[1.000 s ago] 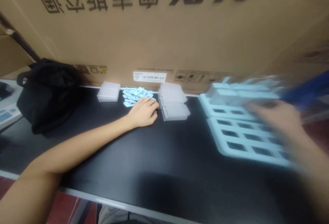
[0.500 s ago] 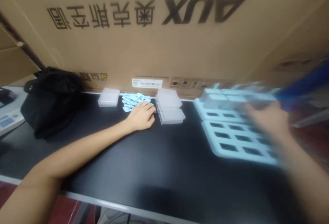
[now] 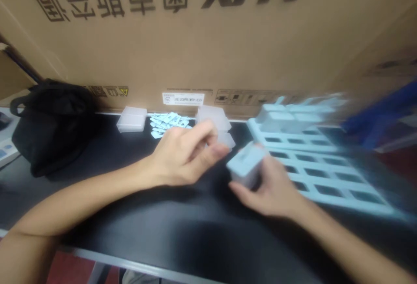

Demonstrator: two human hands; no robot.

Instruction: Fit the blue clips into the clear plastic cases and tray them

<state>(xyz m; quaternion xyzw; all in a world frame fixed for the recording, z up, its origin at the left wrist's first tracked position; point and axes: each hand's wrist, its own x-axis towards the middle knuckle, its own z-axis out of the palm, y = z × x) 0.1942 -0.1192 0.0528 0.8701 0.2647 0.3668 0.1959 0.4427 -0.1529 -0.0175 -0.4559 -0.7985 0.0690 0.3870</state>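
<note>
Now both hands meet at mid-table. 1 s ago the left hand [image 3: 182, 156] lay flat at the far side, by the blue packets [image 3: 167, 121] and the clear cases [image 3: 213, 117]. It has since lifted off and come nearer, fingers pointing right. The right hand [image 3: 272, 184], then a blur over the tray [image 3: 329, 179], has pulled back left w/ a pale block [image 3: 246, 166] in it. So the work looks to have gone from 1 hand at the tray to 2 hands closing on 1 piece.

Grip: the right hand cups the block from below and the near side, fingers wrapped round it. The left hand's thumb and forefinger are pressed together just left of the block. Whether they pinch anything is too blurred to tell.

Block: small, boxy, pale blue-white, w/ a darker recess on its upper face. It's tilted and held just above the black table [image 3: 156, 227], btwn the 2 hands, just left of the tray. Edges are smeared by motion.
</note>
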